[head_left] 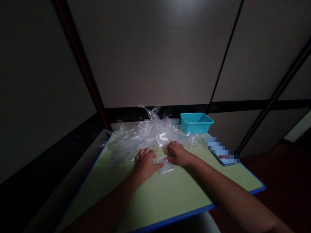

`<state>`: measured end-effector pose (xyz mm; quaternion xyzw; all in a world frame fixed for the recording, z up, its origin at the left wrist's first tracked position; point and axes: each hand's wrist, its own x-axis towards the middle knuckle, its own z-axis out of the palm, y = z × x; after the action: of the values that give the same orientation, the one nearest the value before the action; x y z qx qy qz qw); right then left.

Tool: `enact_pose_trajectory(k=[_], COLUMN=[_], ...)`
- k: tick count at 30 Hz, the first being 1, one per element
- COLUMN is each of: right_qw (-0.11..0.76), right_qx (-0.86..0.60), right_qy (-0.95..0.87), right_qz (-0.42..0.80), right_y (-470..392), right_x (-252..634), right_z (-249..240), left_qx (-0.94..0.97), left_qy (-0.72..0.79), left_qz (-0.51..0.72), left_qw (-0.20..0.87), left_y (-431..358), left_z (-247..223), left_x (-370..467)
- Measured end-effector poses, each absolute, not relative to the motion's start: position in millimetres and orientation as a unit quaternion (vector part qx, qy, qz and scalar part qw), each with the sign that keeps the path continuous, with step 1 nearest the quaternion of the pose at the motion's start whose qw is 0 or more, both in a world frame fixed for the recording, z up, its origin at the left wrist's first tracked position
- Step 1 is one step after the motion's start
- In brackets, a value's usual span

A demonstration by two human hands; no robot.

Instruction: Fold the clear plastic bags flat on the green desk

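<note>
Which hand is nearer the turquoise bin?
Right. The right hand is in front of the turquoise bin, slightly left; the left hand is farther left, its thumb on the folded plastic.

You are facing no readable text, label, brand, number or sign; the flat item (224, 160) at the right of your worktop (155, 200) is showing only pixelated, illegible patches.
</note>
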<state>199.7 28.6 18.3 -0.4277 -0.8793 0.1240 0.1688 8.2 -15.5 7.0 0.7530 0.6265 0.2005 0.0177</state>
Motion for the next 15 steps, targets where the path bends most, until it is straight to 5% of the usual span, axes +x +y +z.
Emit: enact_pose_trajectory(k=[15], right_qw=[0.164], right_qx=[-0.412], right_qy=[-0.881], right_qz=[0.164], right_y=[30.5], right_x=[189.4], right_z=[16.9], left_qx=[0.769], left_qy=[0.612], left_qz=[0.176], left_qw=[0.059], left_y=[-10.4], left_z=[10.5], left_x=[9.2])
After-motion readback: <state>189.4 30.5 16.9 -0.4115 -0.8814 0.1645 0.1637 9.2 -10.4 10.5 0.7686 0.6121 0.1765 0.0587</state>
